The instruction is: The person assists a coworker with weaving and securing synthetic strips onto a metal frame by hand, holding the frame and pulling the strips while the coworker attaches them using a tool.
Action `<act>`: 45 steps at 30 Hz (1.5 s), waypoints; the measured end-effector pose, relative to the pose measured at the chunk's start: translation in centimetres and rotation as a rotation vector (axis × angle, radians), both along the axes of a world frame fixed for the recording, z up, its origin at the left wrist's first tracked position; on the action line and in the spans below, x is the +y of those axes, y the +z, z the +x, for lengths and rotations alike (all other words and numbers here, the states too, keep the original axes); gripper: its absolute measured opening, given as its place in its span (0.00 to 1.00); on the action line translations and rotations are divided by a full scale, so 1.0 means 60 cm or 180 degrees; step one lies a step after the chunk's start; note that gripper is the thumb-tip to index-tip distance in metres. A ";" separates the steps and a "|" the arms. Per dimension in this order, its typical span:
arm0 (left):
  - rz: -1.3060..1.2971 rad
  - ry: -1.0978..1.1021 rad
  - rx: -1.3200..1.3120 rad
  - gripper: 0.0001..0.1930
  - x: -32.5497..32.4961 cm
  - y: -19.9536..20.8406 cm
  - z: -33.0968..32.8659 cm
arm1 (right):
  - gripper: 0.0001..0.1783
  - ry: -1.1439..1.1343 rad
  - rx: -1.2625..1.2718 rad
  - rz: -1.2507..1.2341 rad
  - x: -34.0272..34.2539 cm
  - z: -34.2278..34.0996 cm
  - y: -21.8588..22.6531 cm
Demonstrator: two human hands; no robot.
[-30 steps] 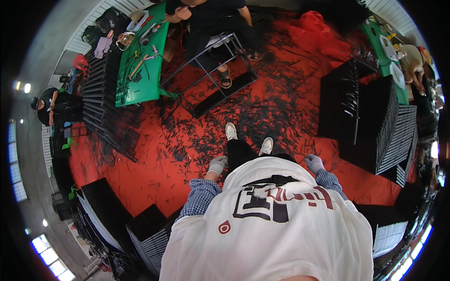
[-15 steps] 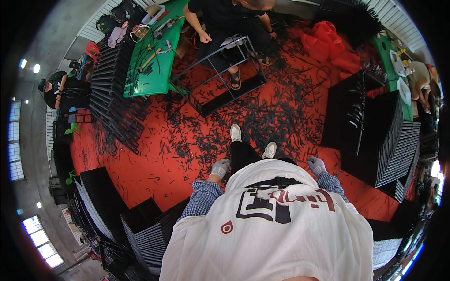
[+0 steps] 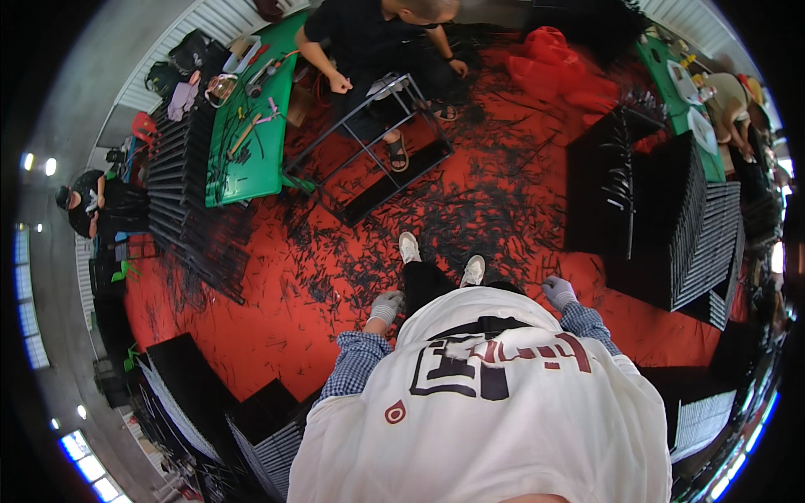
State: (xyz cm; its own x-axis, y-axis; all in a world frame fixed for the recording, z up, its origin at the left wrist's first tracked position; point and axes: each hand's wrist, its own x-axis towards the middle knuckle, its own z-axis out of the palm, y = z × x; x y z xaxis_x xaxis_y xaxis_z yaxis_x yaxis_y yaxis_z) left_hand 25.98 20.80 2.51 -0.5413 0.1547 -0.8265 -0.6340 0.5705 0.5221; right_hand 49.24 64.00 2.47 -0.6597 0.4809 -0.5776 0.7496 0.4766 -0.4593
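My left hand [image 3: 386, 307], in a pale grey knitted glove, hangs beside my dark trousers with its fingers curled in. On the other side my right hand [image 3: 558, 292], gloved the same way, is held out from my body over the red floor, loosely closed. Neither glove shows anything in it. Ahead of my light shoes stands a black metal frame [image 3: 369, 151], tilted in the view, with a dark panel at its lower side. A seated person in black [image 3: 360, 42] is at that frame, one fist raised above it.
Black strips [image 3: 470, 201] litter the red floor covering [image 3: 277, 335]. A green table [image 3: 243, 168] with hand tools stands far left, by stacked black frames [image 3: 184, 193]. Dark panel stacks [image 3: 629, 201] stand right, others [image 3: 193, 377] near left. Red sheeting [image 3: 549, 67] lies at the back.
My view has turned a little, so the green table, seated person and metal frame sit further left. Both hands stay low at my sides, still without anything in them.
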 end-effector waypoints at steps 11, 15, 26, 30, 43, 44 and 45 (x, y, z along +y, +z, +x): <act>0.0078 -0.0009 -0.0085 0.14 0.019 0.023 -0.016 | 0.14 -0.0133 -0.0290 -0.0105 -0.024 0.001 0.040; 0.0029 -0.0060 -0.0037 0.14 0.023 0.029 -0.015 | 0.16 -0.0165 -0.0588 -0.0268 -0.025 -0.004 0.046; -0.0055 0.0075 -0.0135 0.14 -0.012 -0.012 0.001 | 0.15 0.0010 -0.0304 -0.0053 -0.031 -0.010 0.040; -0.0101 0.0048 -0.0079 0.13 -0.023 -0.015 0.008 | 0.15 0.0021 -0.0252 -0.0052 -0.036 -0.020 0.053; 0.0114 0.0373 -0.0009 0.14 -0.039 -0.010 0.028 | 0.16 0.0254 -0.0357 -0.0109 -0.021 -0.047 0.044; 0.0119 0.0386 -0.0005 0.14 -0.037 -0.010 0.030 | 0.16 0.0283 -0.0403 -0.0102 -0.020 -0.052 0.044; 0.0059 0.0420 -0.0002 0.14 -0.035 -0.011 0.032 | 0.16 0.0313 -0.0451 -0.0096 -0.019 -0.057 0.044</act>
State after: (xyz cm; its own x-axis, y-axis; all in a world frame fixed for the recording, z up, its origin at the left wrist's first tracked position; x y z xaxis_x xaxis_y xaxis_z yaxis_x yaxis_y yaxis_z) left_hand 27.89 18.68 1.87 -0.5575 0.0974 -0.8245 -0.7032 0.4725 0.5313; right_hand 45.85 62.88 5.10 -0.6138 0.3990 -0.6813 0.7582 0.5385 -0.3677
